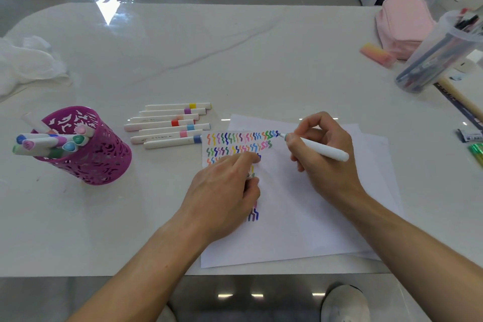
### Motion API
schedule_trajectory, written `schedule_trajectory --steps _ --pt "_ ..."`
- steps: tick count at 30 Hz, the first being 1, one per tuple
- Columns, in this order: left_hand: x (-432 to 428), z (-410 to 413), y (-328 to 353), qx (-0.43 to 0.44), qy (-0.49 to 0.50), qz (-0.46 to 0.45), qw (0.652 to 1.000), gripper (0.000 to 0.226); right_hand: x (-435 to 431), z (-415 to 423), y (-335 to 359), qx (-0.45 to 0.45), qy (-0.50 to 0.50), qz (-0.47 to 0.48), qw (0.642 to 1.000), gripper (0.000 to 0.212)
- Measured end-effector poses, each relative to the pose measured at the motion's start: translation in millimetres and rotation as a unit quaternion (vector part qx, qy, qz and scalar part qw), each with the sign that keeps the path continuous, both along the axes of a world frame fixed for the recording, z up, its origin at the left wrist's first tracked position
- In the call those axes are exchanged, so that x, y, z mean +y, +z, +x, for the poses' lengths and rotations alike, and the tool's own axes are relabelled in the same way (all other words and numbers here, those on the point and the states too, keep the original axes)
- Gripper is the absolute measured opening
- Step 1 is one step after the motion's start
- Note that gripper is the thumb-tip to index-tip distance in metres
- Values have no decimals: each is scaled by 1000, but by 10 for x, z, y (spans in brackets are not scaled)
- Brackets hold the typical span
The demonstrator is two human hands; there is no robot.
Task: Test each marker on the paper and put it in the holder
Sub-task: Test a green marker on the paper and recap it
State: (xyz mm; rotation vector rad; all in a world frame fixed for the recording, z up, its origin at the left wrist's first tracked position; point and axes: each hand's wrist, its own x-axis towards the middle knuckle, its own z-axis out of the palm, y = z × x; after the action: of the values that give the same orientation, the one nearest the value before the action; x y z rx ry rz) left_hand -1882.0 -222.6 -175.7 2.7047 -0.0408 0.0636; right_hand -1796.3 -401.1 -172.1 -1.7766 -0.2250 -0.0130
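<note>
R hand (pixel 322 157) grips white marker (pixel 324 151) in writing hold; tip touches paper (pixel 300 217) at end of top squiggle row. L hand (pixel 224 191) curled, pressed flat on paper over squiggles; contents, if any: cannot tell. Seven capped markers (pixel 168 124) lie side by side left of paper. Magenta holder (pixel 88 149) w/ several markers stands further left on table (pixel 183 55).

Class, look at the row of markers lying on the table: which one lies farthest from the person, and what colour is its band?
The yellow-banded marker at the row's far end; the other bands are purple, red, blue or pink.
</note>
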Motion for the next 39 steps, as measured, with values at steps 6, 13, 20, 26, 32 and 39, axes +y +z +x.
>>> schedule_trajectory --steps 6,13,20,26,32,39 --pt "10 -42 84 -13 57 -100 993 12 -5 -122 96 33 61 25 997 7" --pt "41 -106 228 7 140 -251 958 26 19 -255 283 113 87 69 987 20" --pt "37 -201 346 33 153 -393 906 22 28 -409 322 112 109 51 986 18" --pt "47 -206 364 40 132 -398 907 19 53 -438 312 115 121 49 985 18" --pt "57 -199 345 50 125 -362 922 18 55 -410 325 114 112 49 986 21" --pt "43 -210 365 60 97 -380 918 15 58 -404 300 132 148 58 978 8"
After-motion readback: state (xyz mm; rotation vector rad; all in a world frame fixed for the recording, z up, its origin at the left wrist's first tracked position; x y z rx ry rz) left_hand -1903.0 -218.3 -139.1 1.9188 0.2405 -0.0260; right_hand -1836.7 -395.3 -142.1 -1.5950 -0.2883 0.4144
